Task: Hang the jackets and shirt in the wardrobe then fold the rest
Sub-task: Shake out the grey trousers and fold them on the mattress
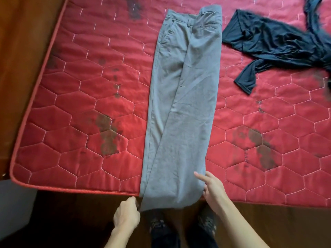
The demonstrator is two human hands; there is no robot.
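View: a single wide-angle camera worn on the person's head.
Position: standing at the near edge of the bed, above the person's own shoes.
Facing: forward and steeply down, along the grey trousers.
Nearness: the left hand and right hand are closest, at the bottom of the frame; the dark garment is farthest, top right.
Tilt: the bed's left edge slants.

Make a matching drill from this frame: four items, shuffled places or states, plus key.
Things:
1. grey trousers
2. black garment
3. left hand
4. right hand

Places or states:
a. crumpled, far right on the mattress
b. pinches the hem's left corner
c. laid lengthwise, hem over the near edge
d. at the hem's right edge, forefinger straight

Pairs: 1-c, 2-a, 3-b, 4-d.
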